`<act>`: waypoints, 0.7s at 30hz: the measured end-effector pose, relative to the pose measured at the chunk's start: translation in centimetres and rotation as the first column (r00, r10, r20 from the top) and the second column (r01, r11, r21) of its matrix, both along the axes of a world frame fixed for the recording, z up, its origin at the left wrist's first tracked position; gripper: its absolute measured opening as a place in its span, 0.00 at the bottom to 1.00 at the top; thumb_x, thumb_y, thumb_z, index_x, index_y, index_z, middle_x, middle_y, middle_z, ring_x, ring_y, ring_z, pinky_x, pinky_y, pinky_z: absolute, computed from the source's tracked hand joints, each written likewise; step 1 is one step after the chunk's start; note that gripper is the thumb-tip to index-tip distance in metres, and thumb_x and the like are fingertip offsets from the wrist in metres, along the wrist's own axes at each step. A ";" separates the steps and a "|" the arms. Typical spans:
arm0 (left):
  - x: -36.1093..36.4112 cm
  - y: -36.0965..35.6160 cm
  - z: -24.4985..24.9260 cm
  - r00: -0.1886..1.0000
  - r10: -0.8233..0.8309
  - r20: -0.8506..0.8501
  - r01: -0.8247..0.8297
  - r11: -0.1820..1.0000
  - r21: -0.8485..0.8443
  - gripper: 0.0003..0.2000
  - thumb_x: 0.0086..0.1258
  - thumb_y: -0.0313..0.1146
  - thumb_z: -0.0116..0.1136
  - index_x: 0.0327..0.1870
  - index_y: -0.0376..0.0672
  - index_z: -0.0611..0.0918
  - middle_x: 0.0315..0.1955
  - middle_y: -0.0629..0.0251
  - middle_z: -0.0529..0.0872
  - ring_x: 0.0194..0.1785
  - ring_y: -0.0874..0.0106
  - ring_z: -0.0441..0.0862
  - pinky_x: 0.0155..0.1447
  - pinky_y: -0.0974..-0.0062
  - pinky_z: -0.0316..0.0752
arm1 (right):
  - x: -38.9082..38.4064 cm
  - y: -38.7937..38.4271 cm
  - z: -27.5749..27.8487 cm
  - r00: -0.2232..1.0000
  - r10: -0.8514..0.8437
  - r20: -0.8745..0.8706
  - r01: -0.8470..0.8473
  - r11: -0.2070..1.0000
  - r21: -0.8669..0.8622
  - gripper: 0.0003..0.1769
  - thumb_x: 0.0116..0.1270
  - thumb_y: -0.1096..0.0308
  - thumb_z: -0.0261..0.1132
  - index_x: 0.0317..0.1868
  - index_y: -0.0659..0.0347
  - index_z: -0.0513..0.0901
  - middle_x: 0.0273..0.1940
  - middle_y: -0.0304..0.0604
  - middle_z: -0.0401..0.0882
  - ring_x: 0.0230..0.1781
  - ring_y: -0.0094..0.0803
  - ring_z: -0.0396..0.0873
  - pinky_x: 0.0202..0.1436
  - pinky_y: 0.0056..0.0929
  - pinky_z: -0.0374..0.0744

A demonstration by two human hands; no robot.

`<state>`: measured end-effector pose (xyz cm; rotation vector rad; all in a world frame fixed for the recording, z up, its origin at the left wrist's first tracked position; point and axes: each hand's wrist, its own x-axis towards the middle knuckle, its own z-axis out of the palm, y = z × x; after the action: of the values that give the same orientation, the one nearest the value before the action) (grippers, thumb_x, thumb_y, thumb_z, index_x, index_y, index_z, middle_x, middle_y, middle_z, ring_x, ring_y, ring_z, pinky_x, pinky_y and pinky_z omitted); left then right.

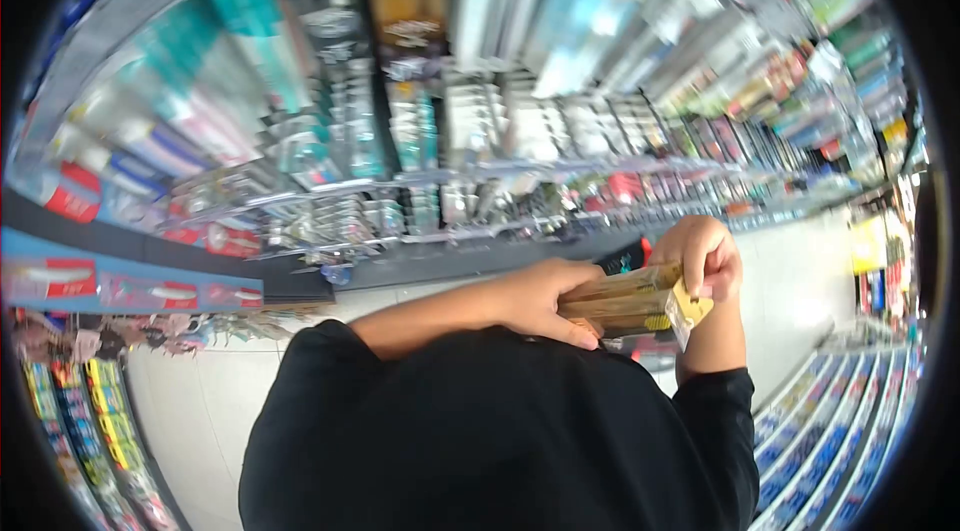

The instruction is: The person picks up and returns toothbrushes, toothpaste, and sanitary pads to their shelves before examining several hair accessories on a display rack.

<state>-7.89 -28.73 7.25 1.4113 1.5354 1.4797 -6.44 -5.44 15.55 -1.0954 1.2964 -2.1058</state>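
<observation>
A yellowish-brown package (620, 303) with a clear end is held in front of my chest, right of centre. My left hand (550, 301) grips its left end, thumb below and fingers behind. At the package's right end, the fingers of my right hand (708, 259) are bent and pinch its upper corner near a yellow flap. Behind the package, between the hands, shows part of a dark item with red and teal marks (628, 257); what holds it is hidden.
Shelves of packaged goods (480, 171) curve across the front. A blue shelf edge with red labels (130, 281) lies at left. Racks of small packets (100, 421) stand lower left, more shelving (840, 431) lower right. Pale tiled floor (790, 271) shows between them.
</observation>
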 end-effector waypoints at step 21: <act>1.8 -11.2 1.0 0.506 0.622 0.598 -0.860 0.413 0.299 0.17 0.77 0.38 0.43 0.58 0.35 0.67 0.46 0.62 0.78 0.49 0.76 0.75 0.52 0.75 0.72 | -5.9 -19.8 1.4 0.583 -0.684 -0.439 0.770 0.638 0.028 0.31 0.69 0.76 0.56 0.70 0.63 0.55 0.62 0.53 0.65 0.61 0.34 0.67 0.64 0.33 0.67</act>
<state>-6.12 -39.95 8.23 0.4675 1.5885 2.8022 -12.36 -25.28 17.00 -1.0041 2.4812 -2.2330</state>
